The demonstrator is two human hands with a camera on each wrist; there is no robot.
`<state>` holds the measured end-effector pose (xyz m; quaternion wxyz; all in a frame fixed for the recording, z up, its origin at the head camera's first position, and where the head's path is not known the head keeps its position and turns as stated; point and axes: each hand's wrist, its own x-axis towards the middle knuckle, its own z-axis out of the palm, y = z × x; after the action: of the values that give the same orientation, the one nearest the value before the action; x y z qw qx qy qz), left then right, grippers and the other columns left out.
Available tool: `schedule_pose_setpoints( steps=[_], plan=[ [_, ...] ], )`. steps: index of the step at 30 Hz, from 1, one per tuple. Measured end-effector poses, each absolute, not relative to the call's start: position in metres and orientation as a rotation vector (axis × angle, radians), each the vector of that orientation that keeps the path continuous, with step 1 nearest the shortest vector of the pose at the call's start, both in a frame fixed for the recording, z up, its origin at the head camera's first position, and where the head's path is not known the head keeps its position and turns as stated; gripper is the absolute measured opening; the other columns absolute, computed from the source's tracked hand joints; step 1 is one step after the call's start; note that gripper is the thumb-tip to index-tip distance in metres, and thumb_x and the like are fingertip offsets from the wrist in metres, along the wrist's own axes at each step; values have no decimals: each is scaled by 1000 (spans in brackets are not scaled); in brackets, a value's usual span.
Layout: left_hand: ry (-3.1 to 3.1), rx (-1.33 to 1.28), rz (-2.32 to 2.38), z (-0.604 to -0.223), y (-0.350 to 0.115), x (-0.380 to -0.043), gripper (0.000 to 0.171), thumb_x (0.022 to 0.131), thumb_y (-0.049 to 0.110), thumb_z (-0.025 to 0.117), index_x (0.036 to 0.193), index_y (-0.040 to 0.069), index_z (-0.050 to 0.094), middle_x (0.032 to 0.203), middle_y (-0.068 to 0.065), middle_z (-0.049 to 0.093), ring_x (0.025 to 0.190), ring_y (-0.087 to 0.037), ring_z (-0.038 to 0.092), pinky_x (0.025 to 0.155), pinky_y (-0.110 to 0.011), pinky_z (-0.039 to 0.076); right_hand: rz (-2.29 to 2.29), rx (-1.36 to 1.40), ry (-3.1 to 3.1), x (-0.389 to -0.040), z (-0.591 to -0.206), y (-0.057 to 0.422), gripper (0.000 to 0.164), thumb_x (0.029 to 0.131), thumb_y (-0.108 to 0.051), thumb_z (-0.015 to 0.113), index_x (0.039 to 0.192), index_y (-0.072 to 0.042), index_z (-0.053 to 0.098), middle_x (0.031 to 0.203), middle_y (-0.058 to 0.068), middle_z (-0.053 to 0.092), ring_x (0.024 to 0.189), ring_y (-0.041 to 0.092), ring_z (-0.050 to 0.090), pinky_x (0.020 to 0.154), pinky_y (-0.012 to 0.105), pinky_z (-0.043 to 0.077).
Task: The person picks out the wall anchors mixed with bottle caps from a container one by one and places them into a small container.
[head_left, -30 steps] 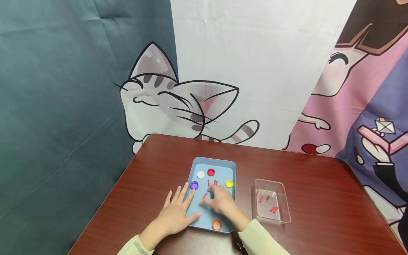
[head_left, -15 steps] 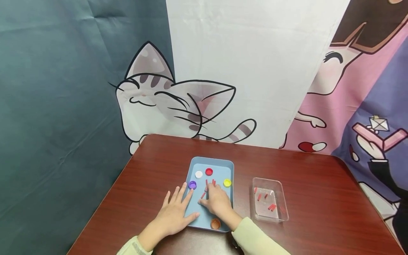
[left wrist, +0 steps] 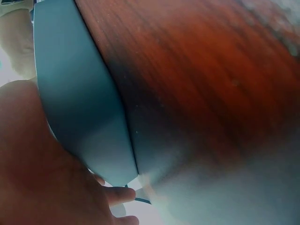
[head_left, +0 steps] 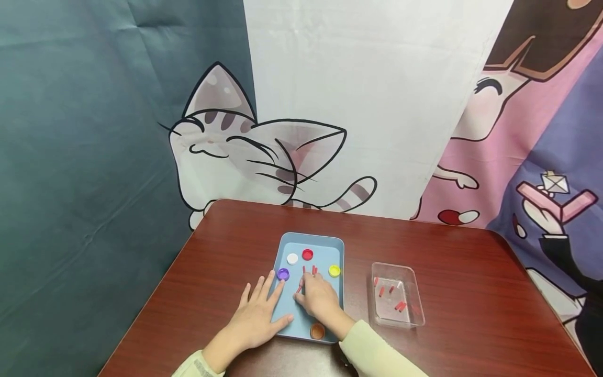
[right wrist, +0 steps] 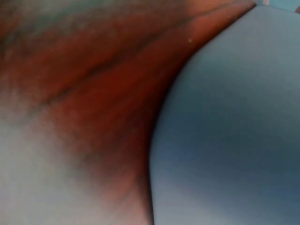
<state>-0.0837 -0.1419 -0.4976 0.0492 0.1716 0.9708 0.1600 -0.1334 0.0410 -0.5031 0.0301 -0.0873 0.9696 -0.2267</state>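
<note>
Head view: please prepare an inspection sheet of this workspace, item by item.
Surface: brown wood-grain table
Job's things: blue tray with red sticks, white cap, red cap, purple cap, yellow cap, orange-brown cap; clear plastic box with more red sticks
Clutter: dark item beside right sleeve, unidentifiable
Grippers: left hand spread over tray's left edge; right hand, fingers at a red stick, grip unclear
Cables: nothing seen
Surroundings: cartoon-cat backdrop
</note>
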Motion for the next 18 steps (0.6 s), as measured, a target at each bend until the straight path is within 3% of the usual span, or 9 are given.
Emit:
schedule_pose_setpoints(
  steps=[9, 18],
  plan=[
    [2953, 513, 494, -498, -141, -84, 82, 97, 65, 51, 159, 14, 35, 169, -14, 15, 153, -43, 18, 118, -68, 13, -780, -277, 2943, -134, -496, 53, 22, 70, -18, 78, 77, -17, 57, 72, -4, 53, 63, 13, 50, 55, 30, 43],
    [2965, 508, 483, -498, -141, -83, 83, 96, 65, 51, 159, 14, 35, 169, -14, 16, 152, -43, 20, 118, -68, 14, -1022, -498, 2916, -134, -482, 79, 17, 74, -16, 78, 80, -16, 63, 66, -11, 50, 59, 3, 44, 54, 22, 38]
  ],
)
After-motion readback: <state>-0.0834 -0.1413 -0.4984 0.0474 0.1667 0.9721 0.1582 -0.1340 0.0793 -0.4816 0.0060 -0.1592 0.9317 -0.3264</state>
